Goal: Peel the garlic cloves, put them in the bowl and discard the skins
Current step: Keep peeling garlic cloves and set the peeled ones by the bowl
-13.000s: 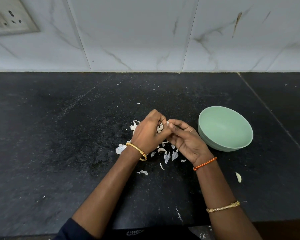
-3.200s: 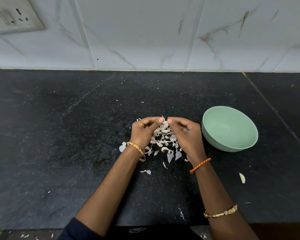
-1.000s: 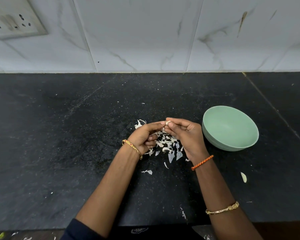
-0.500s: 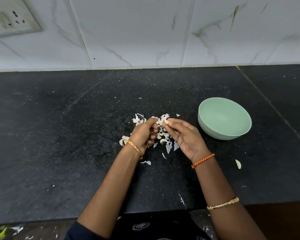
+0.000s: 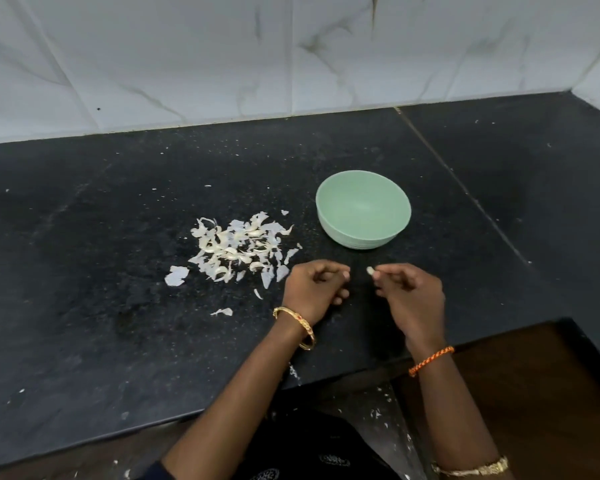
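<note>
while pinched in right hand (image 5: 411,296), garlic clove (image 5: 370,270)

Even, fairly dim indoor light; dull sheen on the black desk (image 5: 84,271) and soft glare on the wall tiles (image 5: 187,46). Shadows faint. Wide-angle bending tilted the edges. Slight softness overall, lower corners darkest.

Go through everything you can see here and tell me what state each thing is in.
Bowl: upright, looks empty.
Clove: pinched at the right hand's fingertips, near the bowl.
Skins: loose pile on the counter, left of the bowl.
Left hand: fingers curled, holding nothing visible.
Right hand: pinching the clove.
</note>
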`<state>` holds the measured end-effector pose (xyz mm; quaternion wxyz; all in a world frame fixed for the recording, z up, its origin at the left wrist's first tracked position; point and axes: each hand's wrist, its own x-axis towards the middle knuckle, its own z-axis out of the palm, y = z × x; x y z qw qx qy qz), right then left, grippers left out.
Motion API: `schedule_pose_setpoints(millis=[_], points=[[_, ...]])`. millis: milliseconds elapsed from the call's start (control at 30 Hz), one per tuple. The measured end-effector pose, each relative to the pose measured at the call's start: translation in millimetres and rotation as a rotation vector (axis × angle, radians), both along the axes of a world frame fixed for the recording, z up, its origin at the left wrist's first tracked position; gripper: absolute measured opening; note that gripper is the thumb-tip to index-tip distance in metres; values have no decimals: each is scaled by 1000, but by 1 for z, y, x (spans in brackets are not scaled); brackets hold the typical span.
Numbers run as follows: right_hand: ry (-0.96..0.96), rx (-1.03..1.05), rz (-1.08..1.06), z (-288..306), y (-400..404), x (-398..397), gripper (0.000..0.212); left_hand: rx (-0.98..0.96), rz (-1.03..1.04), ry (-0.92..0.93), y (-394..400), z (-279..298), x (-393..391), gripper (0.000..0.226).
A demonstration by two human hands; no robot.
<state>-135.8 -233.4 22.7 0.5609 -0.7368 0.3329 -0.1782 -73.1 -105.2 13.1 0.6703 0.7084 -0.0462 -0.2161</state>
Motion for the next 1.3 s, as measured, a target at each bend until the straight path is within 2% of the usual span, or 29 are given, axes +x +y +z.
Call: schedule_pose_setpoints(millis=[100,167,267,467,600,767,833,900,1033,1200,1300], points=[[67,-197,-100,-4,-28,-19,11,166,-21,-119,-27,-5,-17,8],[86,-256,-95,-10,-37,-23,11,256,-29,-158,-44,-7,-25,16],[73,-319,-12,-21,-41,-22,11,438,-88,-257,-59,-4,-34,25],[70,-339,163,-29,-49,-25,18,667,-28,-378,-72,-6,-47,19],[66,-273,166,-30,-53,-25,18,653,20,-387,-74,-11,-51,17],[-48,-281,38,-14,-41,-15,19,465,208,-337,-53,-10,-45,7],[-129,-288,112,-4,-28,-6,19,470,327,-299,-32,-6,-38,19],[-164,-248,275,5,-11,8,13,512,429,-280,-7,-2,-28,29],[-88,-278,653,9,39,43,9,572,584,-262,43,6,-5,9],[-18,-360,768,-1,90,86,14,623,728,-232,93,-3,23,15],[14,-463,763,-7,107,110,12,657,655,-227,114,-12,38,15]])
